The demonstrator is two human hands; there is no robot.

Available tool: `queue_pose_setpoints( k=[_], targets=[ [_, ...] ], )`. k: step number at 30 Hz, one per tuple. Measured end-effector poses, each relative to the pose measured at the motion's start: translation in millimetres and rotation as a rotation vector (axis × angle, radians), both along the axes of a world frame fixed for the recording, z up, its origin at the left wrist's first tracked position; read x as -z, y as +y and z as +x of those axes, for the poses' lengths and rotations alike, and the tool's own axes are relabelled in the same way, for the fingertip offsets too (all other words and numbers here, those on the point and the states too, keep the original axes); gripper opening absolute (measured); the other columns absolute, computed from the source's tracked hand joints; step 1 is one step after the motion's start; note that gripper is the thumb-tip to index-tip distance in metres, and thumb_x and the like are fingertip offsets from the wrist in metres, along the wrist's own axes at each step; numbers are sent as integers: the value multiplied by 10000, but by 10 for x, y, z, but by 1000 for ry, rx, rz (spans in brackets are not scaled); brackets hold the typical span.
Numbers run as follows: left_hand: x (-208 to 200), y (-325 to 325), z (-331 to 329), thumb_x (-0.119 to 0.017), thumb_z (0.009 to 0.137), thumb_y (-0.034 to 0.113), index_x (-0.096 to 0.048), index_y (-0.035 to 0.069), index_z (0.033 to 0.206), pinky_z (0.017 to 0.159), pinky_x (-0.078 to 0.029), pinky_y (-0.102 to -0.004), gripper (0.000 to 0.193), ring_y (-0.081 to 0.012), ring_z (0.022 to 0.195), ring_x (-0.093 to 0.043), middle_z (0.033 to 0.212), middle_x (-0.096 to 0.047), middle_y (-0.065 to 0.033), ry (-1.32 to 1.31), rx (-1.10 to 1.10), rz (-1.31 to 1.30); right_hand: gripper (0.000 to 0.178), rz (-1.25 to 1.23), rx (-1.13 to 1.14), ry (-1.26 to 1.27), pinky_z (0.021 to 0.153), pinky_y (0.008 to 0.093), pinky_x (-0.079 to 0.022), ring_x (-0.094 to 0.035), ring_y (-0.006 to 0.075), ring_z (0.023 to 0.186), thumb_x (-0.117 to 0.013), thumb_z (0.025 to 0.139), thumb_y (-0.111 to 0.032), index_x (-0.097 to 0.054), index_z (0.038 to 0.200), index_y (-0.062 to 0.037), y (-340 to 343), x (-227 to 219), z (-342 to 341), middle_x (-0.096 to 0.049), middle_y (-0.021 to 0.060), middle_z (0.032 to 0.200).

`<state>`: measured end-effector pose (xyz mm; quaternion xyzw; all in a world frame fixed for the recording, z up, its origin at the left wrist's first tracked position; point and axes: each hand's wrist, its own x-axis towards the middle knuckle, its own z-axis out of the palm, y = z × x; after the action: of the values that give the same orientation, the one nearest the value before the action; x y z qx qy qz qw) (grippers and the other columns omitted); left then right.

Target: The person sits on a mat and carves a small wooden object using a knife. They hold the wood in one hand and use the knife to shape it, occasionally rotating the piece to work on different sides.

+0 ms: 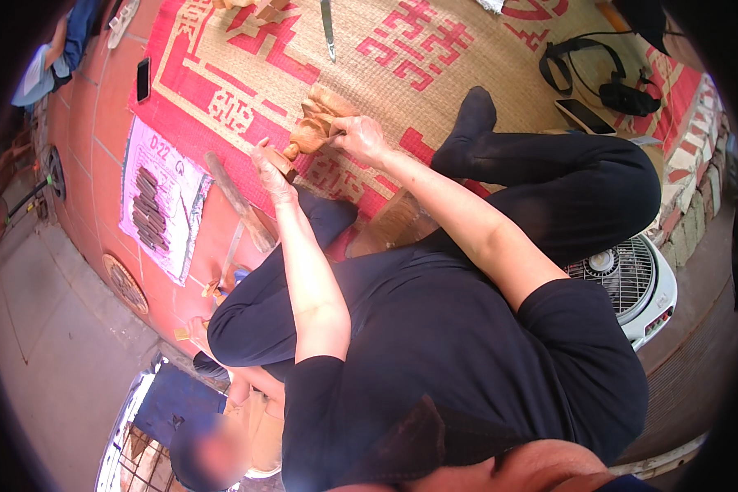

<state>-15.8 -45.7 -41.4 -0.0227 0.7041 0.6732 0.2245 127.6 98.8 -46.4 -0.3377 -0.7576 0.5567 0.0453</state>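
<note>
My right hand (361,139) is closed around the side of a carved wooden piece (310,134), light brown with rounded, turned shapes. My left hand (275,179) grips a small brown wooden block (282,162) at the lower end of the carving. The block touches the carving's rounded knob; I cannot tell whether the two are one piece. Both hands are close together above the red and tan woven mat (344,90), in front of my crossed legs. Left of my left hand lies a long wooden stick (239,201).
A knife-like blade (328,31) and more wooden pieces (272,8) lie farther off. Left are a phone (143,79) and a pink printed sack (162,197) holding dark strips. Right are headphones (599,78), another phone (585,116) and a fan (619,279). Another person (221,439) sits lower left.
</note>
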Motion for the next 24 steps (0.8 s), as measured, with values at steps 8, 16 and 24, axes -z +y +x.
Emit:
queue_pose_setpoints(
  k=[8, 16, 24],
  targets=[
    [-71, 249, -55, -470, 917, 315, -563, 32, 820, 733, -414, -312, 314, -159, 761, -508, 791, -516, -43, 202, 54, -135, 217, -84, 123, 62, 717, 358, -472, -643, 248, 786, -659, 755, -282, -687, 887, -112, 202, -83, -91, -669, 118, 804],
    [-144, 288, 30, -444, 927, 321, -522, 59, 760, 621, -420, -292, 320, -135, 648, -492, 707, -481, -17, 162, -20, -91, 199, -158, 126, 213, 740, 340, -478, -645, 238, 838, -621, 804, -255, -650, 893, -80, -87, -162, -613, -672, 114, 862],
    [-100, 280, 42, -438, 931, 325, -522, 60, 755, 593, -419, -295, 329, -140, 625, -491, 711, -486, -25, 161, -65, -99, 145, 91, -95, 288, 702, 426, -482, -634, 297, 825, -609, 735, -177, -640, 862, -116, -313, -85, -423, -655, 102, 803]
  ],
)
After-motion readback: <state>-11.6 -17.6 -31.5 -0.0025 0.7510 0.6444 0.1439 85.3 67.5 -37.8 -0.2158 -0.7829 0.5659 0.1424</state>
